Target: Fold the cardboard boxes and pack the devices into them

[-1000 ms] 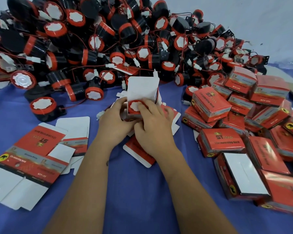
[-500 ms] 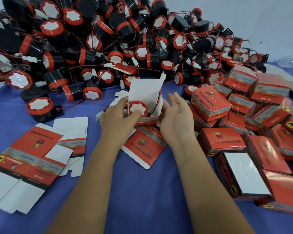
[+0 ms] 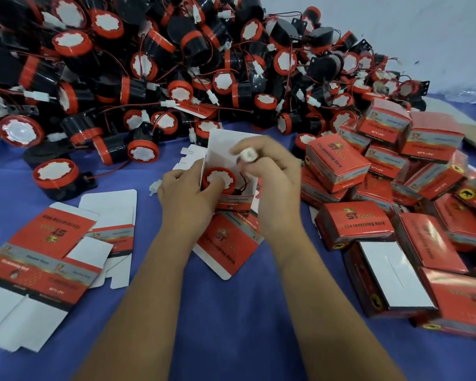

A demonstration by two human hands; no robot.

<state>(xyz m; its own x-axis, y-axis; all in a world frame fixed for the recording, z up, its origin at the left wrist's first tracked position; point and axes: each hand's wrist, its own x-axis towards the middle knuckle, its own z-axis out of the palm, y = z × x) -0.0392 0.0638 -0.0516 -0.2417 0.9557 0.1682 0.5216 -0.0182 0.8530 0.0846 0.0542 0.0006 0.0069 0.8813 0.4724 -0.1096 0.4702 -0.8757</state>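
Over the blue worktop [image 3: 231, 312], the left hand [image 3: 186, 198] steadies the open box [image 3: 231, 177], thumb on the device [image 3: 217, 178], while right hand [image 3: 270, 171] fingers [image 3: 259, 160] pinch its white connector [image 3: 248, 155] to tuck inside.

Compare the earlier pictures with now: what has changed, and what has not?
The right hand, open beside the open red-and-white cardboard box half a second ago, now pinches the small white plastic connector above it. The left hand still holds the box, with the round red-and-black device inside.
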